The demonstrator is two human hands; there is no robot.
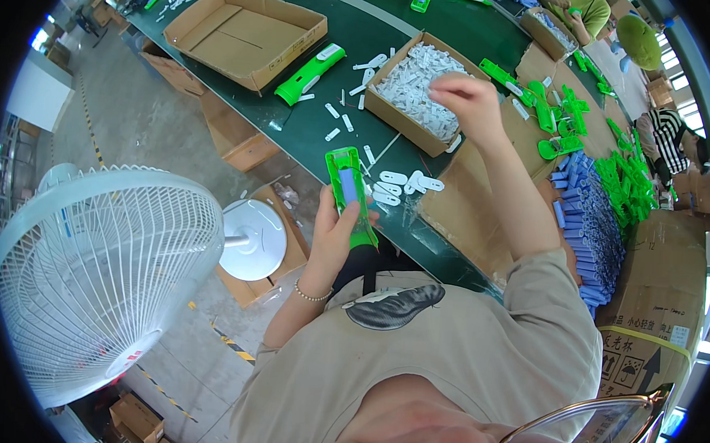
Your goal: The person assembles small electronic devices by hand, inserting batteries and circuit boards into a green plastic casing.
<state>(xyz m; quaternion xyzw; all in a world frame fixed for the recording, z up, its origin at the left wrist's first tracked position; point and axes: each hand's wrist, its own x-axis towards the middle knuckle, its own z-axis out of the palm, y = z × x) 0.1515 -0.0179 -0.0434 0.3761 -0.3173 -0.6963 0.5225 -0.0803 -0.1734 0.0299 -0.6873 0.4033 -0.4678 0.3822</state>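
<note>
One green table (312, 125) extends ahead of the left grip (335, 225) and beneath the right grip (475, 108). White caged fan (116, 251): to the left of the left grip. Shallow open carton (244, 38): on the table, ahead and left of the left grip. Heap of blue cylinders (589, 224): right of the right grip and nearer the body, beside a heap of green plastic parts (626, 182). Smaller carton (403, 121) filled with white pieces (417, 78): under the right grip in this view. Left grip: fingers and thumb closed around a green housing (342, 159), held at the table's near edge, open face up. Right grip: fingers bent, tips drawn in toward the thumb; cannot tell whether something small is pinched. Single blue cylinder (349, 183): inside the held housing, just ahead of the left thumb. Loose white oval plates (408, 183): on the table, just right of the left grip, some overlapping.
</note>
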